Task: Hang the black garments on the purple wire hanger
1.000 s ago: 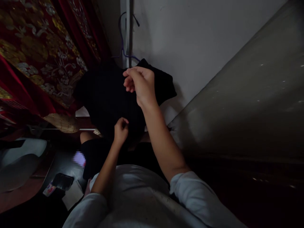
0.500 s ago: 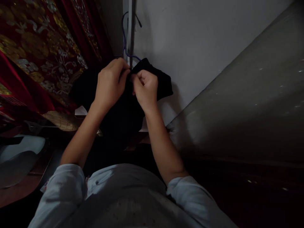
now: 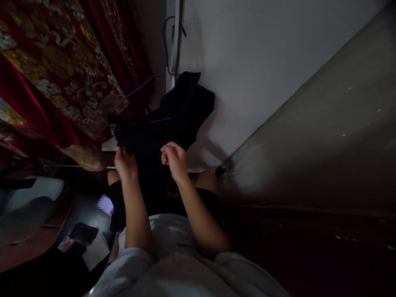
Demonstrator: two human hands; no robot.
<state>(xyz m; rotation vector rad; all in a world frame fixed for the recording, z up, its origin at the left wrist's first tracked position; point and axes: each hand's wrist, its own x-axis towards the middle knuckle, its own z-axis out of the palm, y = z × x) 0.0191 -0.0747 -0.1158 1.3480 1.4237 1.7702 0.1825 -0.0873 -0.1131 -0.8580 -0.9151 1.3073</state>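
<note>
A black garment (image 3: 188, 107) hangs in front of the pale wall on a purple wire hanger (image 3: 166, 45). One hanger arm shows bare at the left, and the hook is over a narrow upright. On the garment's lower left part, my left hand (image 3: 126, 164) is closed with its fingertips at the cloth. My right hand (image 3: 175, 160) is curled tightly at the lower right of the garment, against the dark fabric. Folds and darkness hide just how much cloth each hand grips.
A red curtain-like cloth with gold and silver patterns (image 3: 77, 74) hangs at the left. A grey-green sheet-like surface (image 3: 309, 144) slopes along the right. At lower left are a dark phone (image 3: 83, 234), a paper (image 3: 96, 251) and a pale stool-like seat (image 3: 31, 194).
Both hands have come down from near the hanger's neck towards my lap and moved apart. The garment sits lower on the left, exposing the hanger's left arm.
</note>
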